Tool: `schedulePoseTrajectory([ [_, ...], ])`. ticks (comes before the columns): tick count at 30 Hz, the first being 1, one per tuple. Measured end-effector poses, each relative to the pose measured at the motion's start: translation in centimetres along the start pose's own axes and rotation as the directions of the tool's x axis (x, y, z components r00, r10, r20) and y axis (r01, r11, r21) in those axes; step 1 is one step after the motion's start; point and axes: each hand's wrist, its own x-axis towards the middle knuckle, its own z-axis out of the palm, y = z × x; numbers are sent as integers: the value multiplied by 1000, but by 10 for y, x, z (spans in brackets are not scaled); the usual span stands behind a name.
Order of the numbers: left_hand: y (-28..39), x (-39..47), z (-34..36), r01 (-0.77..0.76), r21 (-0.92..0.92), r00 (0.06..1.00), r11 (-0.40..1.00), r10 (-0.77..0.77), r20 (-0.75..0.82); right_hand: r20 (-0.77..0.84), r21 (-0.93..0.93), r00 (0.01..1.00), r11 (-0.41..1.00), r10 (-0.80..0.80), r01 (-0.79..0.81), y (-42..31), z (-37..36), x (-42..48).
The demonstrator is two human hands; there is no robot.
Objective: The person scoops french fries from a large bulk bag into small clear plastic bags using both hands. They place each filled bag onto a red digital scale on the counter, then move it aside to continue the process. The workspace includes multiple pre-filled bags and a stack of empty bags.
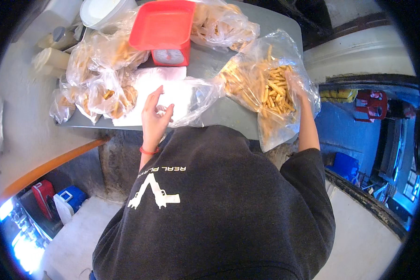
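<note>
A large clear plastic bag (248,75) of cut fries (277,91) lies at the right side of the grey table (238,111). My right hand (296,84) reaches into it, against the right side of the fries. Its fingers blur behind the plastic, so their grip is unclear. My left hand (156,112) is over a bright white sheet or stack of bags (131,117), thumb and fingers apart, nothing visibly between them. Just right of it an unfilled clear plastic bag (202,101) stretches toward the fries. Glare hides detail around the left fingertips.
A red dial scale (169,56) with a red tray (162,24) stands at the back. Filled clear bags of fries (106,87) crowd the left, and more bags (220,26) lie behind the scale. A white tub (105,12) sits at the back left, beside the wall.
</note>
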Motion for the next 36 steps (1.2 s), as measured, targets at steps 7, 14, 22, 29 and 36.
schedulePoseTrajectory([
  [7,-13,-1,-5,-142,191,990,971,141,21,301,-336,954,936,3,103,-101,0,-70],
  [14,7,3,4,-19,-2,994,1000,19,110,165,-415,984,900,-66,130,-109,18,-89],
  [22,12,-2,3,-57,19,996,998,55,74,142,-320,987,940,-71,114,-88,23,-78],
  [29,22,-7,-3,15,-38,996,999,-11,93,274,150,961,985,43,-87,-66,-11,-58],
  [36,20,-4,2,-16,-5,993,1000,17,120,236,-93,968,994,85,-65,-48,-24,-56],
])
